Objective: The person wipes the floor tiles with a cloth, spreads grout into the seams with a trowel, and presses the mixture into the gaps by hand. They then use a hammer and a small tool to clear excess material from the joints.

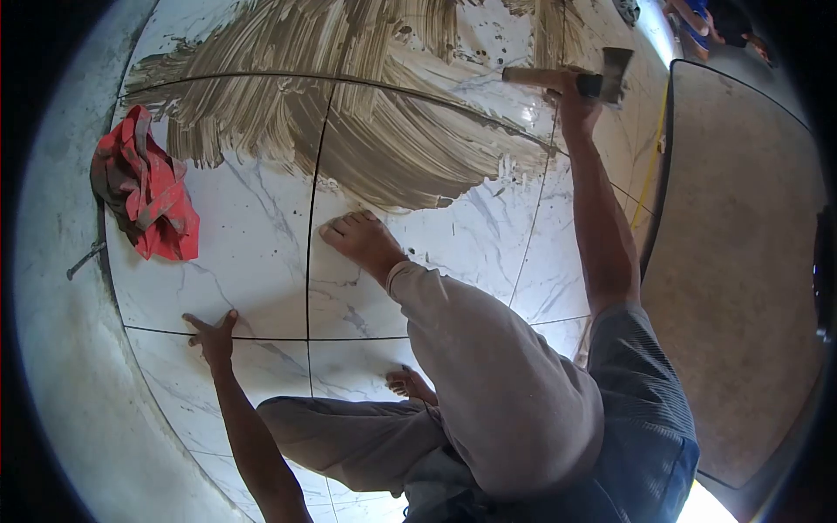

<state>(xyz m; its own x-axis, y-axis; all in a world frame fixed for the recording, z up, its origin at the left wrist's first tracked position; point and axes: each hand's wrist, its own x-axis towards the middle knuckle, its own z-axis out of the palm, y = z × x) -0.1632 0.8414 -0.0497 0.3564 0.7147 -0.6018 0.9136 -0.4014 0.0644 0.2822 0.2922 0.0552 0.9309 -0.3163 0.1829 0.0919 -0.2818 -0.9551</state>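
My right hand [579, 98] is closed round a wooden-handled scraper [615, 75] with a dark collar and a wide, flared grey blade. It is held out to the upper right, near the edge of a wet grey-brown paste [401, 144] smeared in streaks over the tiles. My left hand [212, 337] rests low on the left, fingers spread on the white marbled tile floor [244, 292], close to a dark joint. Nothing is in it. Above it lies a crumpled, dirty red cloth [157, 196].
My bare foot [362, 244] is planted just below the paste. A nail-like metal piece [85, 260] is by the left wall edge. On the right stands a large brown, dark-edged panel [741, 261], with a yellow strip [652, 166] beside it. Part of another person [695, 19] shows at top right.
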